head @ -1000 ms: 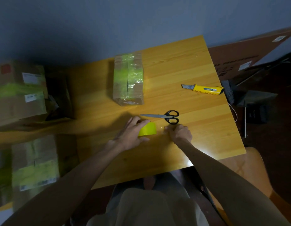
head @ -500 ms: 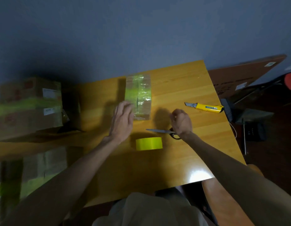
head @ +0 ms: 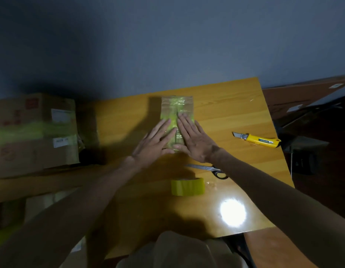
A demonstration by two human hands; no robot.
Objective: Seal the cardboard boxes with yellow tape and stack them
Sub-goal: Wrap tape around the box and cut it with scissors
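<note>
A small cardboard box (head: 177, 107) wrapped in yellow tape lies on the wooden table (head: 225, 113) near the wall. My left hand (head: 154, 142) lies flat on its left side, fingers straight. My right hand (head: 195, 140) lies flat on its right side, fingers straight too. The near end of the box is hidden under both hands. A roll of yellow tape (head: 187, 186) stands on the table in front of the box, touched by neither hand.
Scissors (head: 210, 169) lie just right of the tape roll. A yellow utility knife (head: 258, 140) rests near the table's right edge. Taped cardboard boxes (head: 34, 132) are stacked at the left, more below them. A flat brown board (head: 303, 95) leans at the right.
Both hands left the tape roll and scissors and moved forward onto the small taped box. The camera view tilted upward toward the wall.
</note>
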